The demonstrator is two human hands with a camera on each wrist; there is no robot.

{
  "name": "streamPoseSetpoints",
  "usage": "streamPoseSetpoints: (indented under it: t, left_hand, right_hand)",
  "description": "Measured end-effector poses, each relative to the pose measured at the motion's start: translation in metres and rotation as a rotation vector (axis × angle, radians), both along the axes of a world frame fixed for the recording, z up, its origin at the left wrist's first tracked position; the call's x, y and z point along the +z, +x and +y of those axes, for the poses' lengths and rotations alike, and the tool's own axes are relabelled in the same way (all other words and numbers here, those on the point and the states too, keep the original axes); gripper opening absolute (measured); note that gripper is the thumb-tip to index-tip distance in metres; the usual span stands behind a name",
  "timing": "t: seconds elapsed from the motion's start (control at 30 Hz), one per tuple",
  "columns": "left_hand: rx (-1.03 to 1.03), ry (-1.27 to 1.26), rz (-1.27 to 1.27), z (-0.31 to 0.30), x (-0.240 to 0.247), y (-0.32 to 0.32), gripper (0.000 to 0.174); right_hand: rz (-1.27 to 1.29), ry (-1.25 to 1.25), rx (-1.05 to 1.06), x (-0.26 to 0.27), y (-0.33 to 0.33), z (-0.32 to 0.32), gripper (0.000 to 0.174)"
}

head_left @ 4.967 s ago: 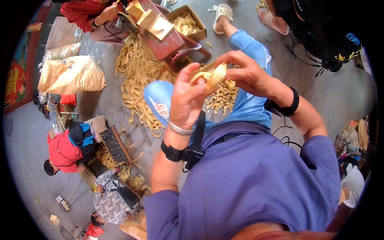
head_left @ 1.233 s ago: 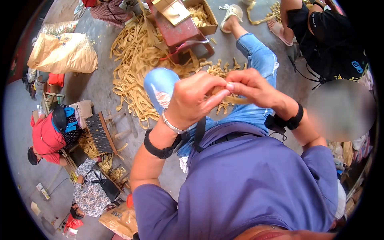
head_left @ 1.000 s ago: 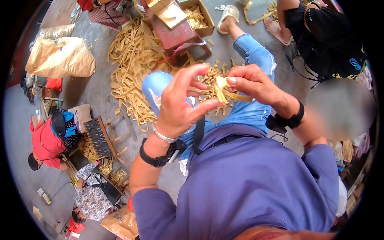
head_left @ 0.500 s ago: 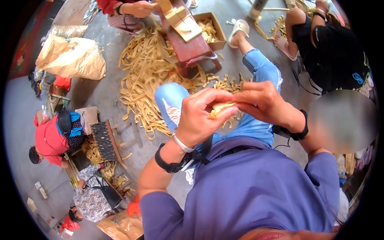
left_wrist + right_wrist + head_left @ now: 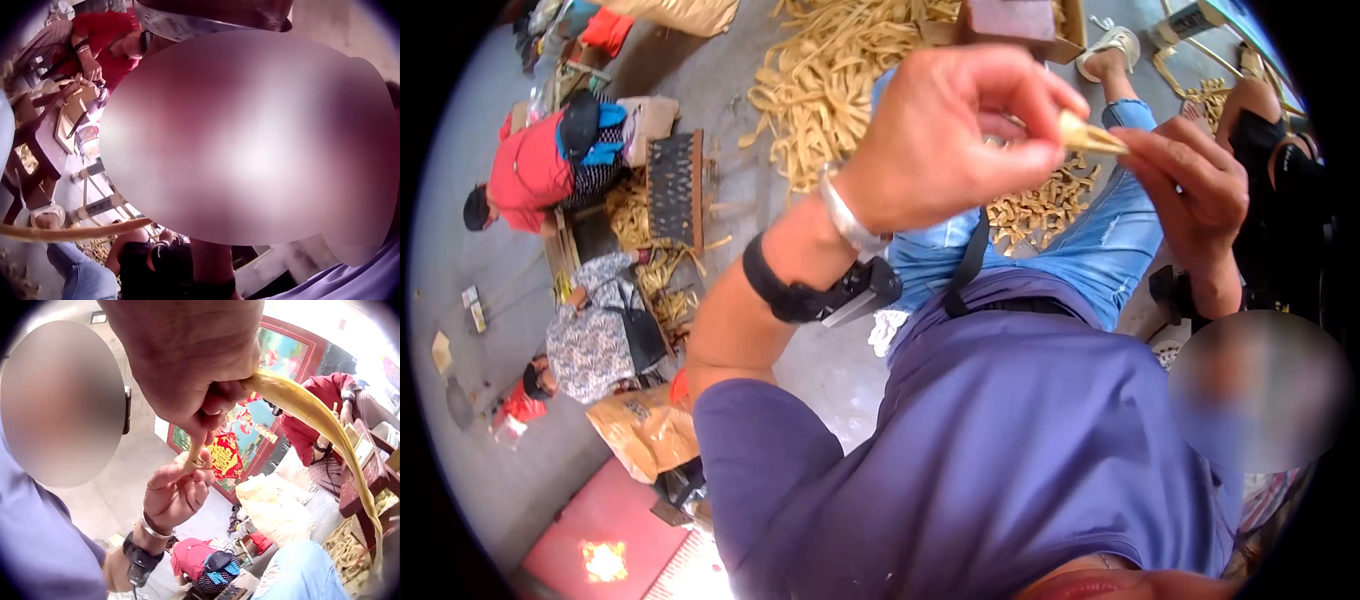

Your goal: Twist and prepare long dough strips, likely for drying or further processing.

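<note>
I hold a pale yellow leaf strip [image 5: 1090, 135] up in front of my chest. My left hand [image 5: 1040, 120], with a silver bracelet and a black wrist strap, pinches one end with curled fingers. My right hand [image 5: 1145, 155] pinches the strip just to the right. In the right wrist view the right hand [image 5: 206, 394] grips the leaf strip [image 5: 325, 419], which curves away to the lower right, while the left hand [image 5: 187, 472] below pinches its short end. The left wrist view shows a length of the strip [image 5: 75, 231] across the lower left.
A big heap of yellow strips [image 5: 840, 70] lies on the concrete floor, with small folded pieces [image 5: 1040, 205] by my jeans. A person in red [image 5: 530, 170], a slatted wooden rack [image 5: 675, 190], a person in a patterned top [image 5: 595, 335] and a brown bag [image 5: 645, 430] are on the left.
Both hands have risen toward the camera and the view has swung left. The left hand, open a second ago, pinches the strip again with the right hand beside it.
</note>
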State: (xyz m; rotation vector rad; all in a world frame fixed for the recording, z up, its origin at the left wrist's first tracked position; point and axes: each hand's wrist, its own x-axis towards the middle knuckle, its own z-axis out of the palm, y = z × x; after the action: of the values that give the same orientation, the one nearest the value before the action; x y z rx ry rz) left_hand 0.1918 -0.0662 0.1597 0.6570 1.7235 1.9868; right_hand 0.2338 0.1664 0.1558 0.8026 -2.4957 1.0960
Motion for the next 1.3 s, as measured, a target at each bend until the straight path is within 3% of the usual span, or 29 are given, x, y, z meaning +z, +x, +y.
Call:
streamPoseSetpoints:
  t: [0.1, 0.23, 0.3, 0.4, 0.53, 0.73, 0.77, 0.87, 0.9, 1.0, 1.1, 1.23, 1.3]
  left_hand:
    - [-0.016, -0.149, -0.040, 0.003, 0.025, -0.006, 0.009]
    - [-0.052, -0.457, 0.530, -0.014, 0.022, 0.000, 0.015]
    - [-0.176, -0.637, 0.447, -0.019, 0.032, 0.005, 0.014]
    - [-0.084, -0.629, 0.843, -0.024, 0.019, 0.022, 0.015]
    - [-0.115, -0.710, 0.828, -0.020, 0.022, 0.039, 0.015]
    - [-0.143, -0.848, 0.912, -0.010, 0.000, 0.030, 0.017]
    - [-0.167, -0.888, 0.914, -0.007, -0.001, 0.022, 0.010]
    - [0.009, -0.547, 0.799, 0.012, -0.039, -0.024, 0.006]
    - [-0.020, -0.508, 0.428, 0.017, -0.041, -0.038, 0.010]
    - [-0.050, -0.465, -0.173, 0.032, -0.056, -0.093, 0.019]
    - [-0.044, -0.362, -0.218, 0.036, -0.086, -0.130, 0.024]
    - [0.008, -0.490, 0.087, 0.043, -0.121, -0.176, 0.023]
    - [0.047, -0.507, 0.031, 0.049, -0.132, -0.196, 0.022]
  right_hand:
    - [0.149, 0.013, 0.033, 0.007, -0.003, -0.016, 0.025]
    - [0.250, 0.076, 0.074, 0.016, -0.001, -0.037, 0.028]
    - [0.282, 0.096, 0.097, 0.019, -0.002, -0.042, 0.031]
    - [0.284, 0.085, 0.126, 0.016, 0.005, -0.034, 0.025]
    - [0.119, -0.044, 0.280, 0.000, 0.006, -0.022, 0.024]
    - [-0.022, -0.010, 0.216, -0.020, 0.006, -0.008, 0.020]
    - [-0.028, -0.041, 0.182, -0.027, 0.000, -0.006, 0.017]
    - [-0.205, -0.128, 0.045, -0.034, -0.036, 0.005, 0.009]
    - [-0.216, -0.121, 0.000, -0.036, -0.052, 0.008, 0.010]
    - [-0.247, -0.162, -0.052, -0.055, -0.104, 0.020, 0.012]
    - [-0.233, -0.158, -0.049, -0.086, -0.144, 0.029, 0.012]
    - [-0.189, -0.083, -0.107, -0.108, -0.186, 0.034, 0.012]
    - [-0.169, -0.074, -0.141, -0.120, -0.210, 0.036, 0.013]
